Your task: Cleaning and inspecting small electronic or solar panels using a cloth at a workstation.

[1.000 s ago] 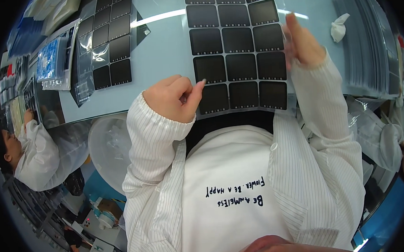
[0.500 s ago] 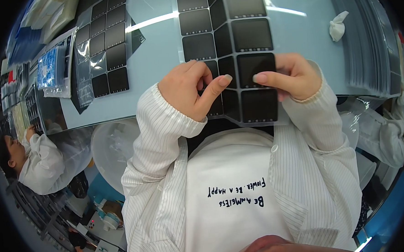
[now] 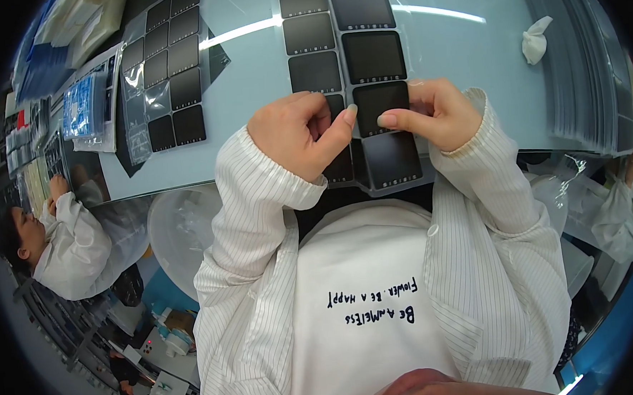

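A long sheet of black rounded rectangular panels (image 3: 373, 56), joined in columns with pale seams, lies across the glass table in front of me. Its right column is folded over towards the left column (image 3: 314, 73), and the strip between them is almost hidden. My left hand (image 3: 295, 134) is closed on the left column near the sheet's close end, thumb pointing at the fold. With the thumb on top and fingers beneath the edge, my right hand (image 3: 445, 116) pinches the right column.
On the left, a similar sheet of dark panels (image 3: 185, 88) lies flat beside blue packets (image 3: 83, 108). A tall stack of transparent sheets (image 3: 586, 76) stands at the right, near a crumpled white tissue (image 3: 536, 41). A co-worker (image 3: 65, 243) sits at far left.
My right hand has moved left, bringing the right column over towards the left one. The middle strip has folded nearly out of sight. My left hand has hardly moved.
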A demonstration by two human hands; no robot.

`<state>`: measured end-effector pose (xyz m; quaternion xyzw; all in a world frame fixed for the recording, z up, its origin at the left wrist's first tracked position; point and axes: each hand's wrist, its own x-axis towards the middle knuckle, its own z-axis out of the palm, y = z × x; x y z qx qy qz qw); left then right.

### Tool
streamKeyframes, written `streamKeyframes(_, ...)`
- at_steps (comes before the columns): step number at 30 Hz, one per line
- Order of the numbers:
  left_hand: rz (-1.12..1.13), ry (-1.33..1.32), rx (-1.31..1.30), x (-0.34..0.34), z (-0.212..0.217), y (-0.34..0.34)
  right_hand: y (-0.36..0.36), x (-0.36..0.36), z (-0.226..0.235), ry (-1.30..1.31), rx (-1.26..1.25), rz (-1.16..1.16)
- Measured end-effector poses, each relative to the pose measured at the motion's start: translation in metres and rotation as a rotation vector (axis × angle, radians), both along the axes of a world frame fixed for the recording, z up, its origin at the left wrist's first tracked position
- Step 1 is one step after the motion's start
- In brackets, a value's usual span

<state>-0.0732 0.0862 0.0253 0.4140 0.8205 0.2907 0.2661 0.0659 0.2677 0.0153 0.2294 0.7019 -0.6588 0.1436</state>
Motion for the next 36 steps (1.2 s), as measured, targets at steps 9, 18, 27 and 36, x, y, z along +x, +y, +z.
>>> streamKeyframes(9,0.073,-0.141,0.141,-0.009,-0.014,-0.012,0.024,0.046,-0.008,0.032,0.073,-0.190)
streamKeyframes(18,0.415,-0.601,0.452,-0.002,-0.009,-0.051,0.016,0.048,-0.004,-0.072,0.024,-0.397)
streamKeyframes(27,-0.076,-0.809,-0.008,-0.029,-0.033,-0.160,0.028,0.073,-0.021,0.149,-0.407,-0.443)
streamKeyframes(36,1.067,-1.017,-0.024,-0.113,-0.266,-0.271,0.021,0.059,-0.003,0.212,-0.428,-0.394)
